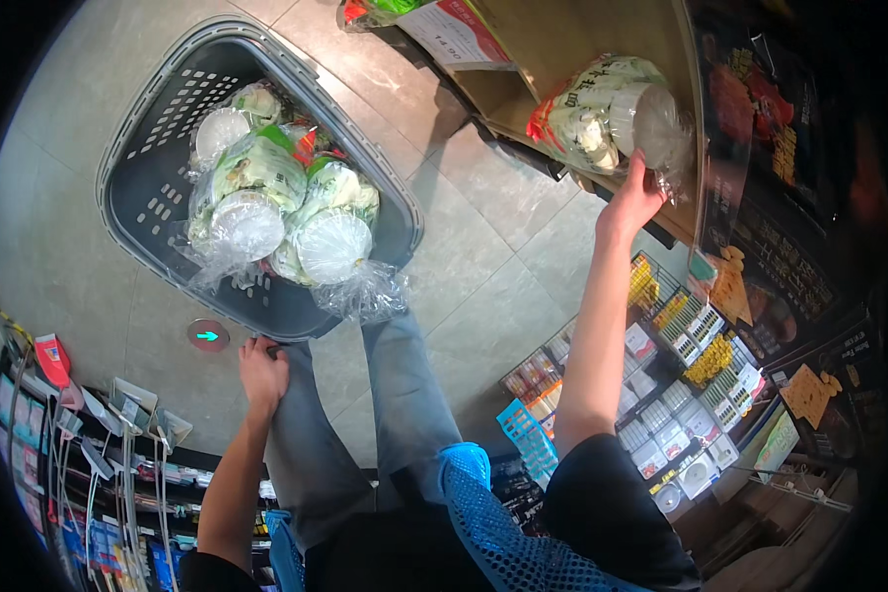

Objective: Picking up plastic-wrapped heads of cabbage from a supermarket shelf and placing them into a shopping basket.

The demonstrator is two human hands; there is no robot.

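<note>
My right hand [631,198] is at the right, thumb against the gathered plastic end of a clear bag [599,103] with greens, pale pieces and a white round container inside. Its other fingers are partly hidden beneath the bag, which lies at the front of a wooden shelf [577,29]. At the near side of a grey plastic shopping basket [148,166], my left hand [263,374] curls around a dark part that looks like its handle [274,351]. In the basket lie several similar bags, among them one bag [248,222] beside another bag [333,244].
A price sign [455,33] hangs on the shelf front. Racks of small packaged goods [681,414] stand at the lower right. Long-handled cleaning tools [126,444] and a red dustpan [52,360] are at lower left. A round arrow sticker [208,335] marks the tiled floor.
</note>
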